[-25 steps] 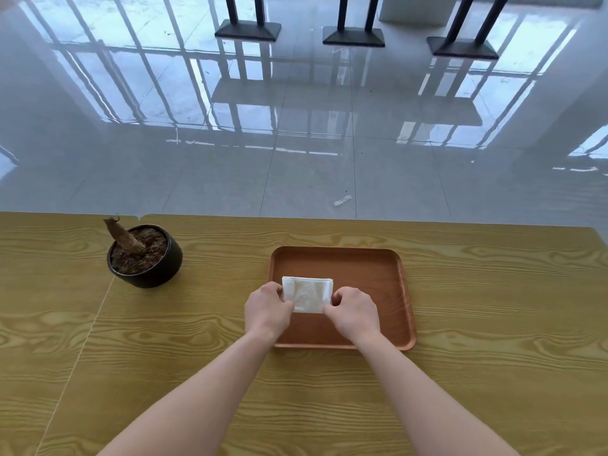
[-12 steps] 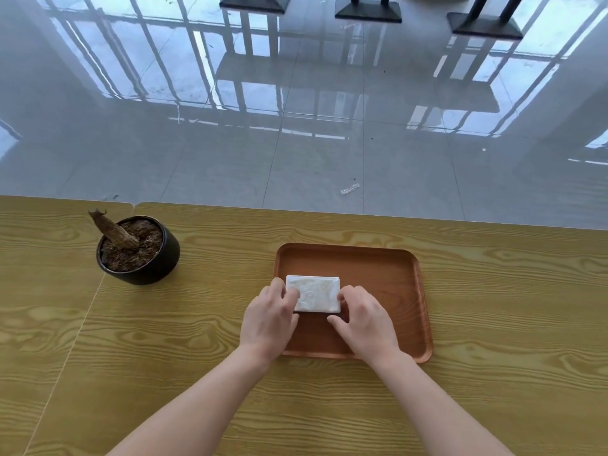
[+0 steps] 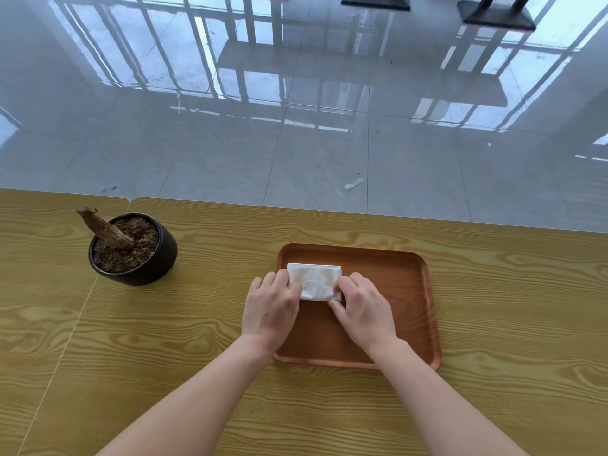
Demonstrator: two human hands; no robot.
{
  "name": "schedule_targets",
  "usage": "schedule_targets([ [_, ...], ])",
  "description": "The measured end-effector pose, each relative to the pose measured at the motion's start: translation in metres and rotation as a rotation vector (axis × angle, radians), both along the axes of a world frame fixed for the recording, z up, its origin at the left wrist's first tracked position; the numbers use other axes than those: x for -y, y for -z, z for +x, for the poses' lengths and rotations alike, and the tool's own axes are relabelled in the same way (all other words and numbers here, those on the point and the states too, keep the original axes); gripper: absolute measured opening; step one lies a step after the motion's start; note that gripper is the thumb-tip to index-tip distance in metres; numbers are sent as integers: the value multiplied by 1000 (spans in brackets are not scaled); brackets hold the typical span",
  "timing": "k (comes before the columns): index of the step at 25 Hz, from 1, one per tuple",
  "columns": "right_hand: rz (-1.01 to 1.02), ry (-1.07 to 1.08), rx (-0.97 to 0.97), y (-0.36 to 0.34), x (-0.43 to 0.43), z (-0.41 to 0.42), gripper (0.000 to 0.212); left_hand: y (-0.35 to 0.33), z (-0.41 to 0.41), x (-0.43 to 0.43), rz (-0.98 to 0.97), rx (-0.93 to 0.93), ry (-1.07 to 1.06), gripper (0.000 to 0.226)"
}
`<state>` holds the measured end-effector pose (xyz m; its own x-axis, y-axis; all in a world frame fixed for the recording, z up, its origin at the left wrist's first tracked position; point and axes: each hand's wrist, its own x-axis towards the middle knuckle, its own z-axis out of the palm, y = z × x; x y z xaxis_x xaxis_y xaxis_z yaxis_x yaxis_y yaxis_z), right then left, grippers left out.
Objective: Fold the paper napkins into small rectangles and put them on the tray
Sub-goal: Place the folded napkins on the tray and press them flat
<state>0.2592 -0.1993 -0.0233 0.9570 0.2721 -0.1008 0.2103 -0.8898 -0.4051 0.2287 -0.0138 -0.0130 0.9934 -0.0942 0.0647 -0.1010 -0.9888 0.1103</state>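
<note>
A white paper napkin (image 3: 315, 278), folded into a small rectangle, lies flat in the back left part of a brown wooden tray (image 3: 391, 291). My left hand (image 3: 270, 307) covers the napkin's left end with its fingertips. Fingers and thumb of my right hand (image 3: 364, 307) pinch the napkin's right end at the near corner. Both hands rest low on the tray floor, palms down. Only one napkin is in view.
A black pot (image 3: 136, 255) of soil with a cut stub stands on the yellow wooden table (image 3: 197, 357) left of the tray. The table's far edge runs just behind the tray, with glossy tiled floor beyond. A seam splits the tabletop at the left.
The napkin went from held slightly raised between both hands to lying flat on the tray. The hands stayed on its ends and flattened down. The camera moved closer.
</note>
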Motion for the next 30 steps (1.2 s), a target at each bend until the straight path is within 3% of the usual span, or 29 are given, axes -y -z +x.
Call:
schedule_targets([
  [30,-21,-23,-47,-11,-9,31,20,-8,24,-10,-5,-34,-49,17],
])
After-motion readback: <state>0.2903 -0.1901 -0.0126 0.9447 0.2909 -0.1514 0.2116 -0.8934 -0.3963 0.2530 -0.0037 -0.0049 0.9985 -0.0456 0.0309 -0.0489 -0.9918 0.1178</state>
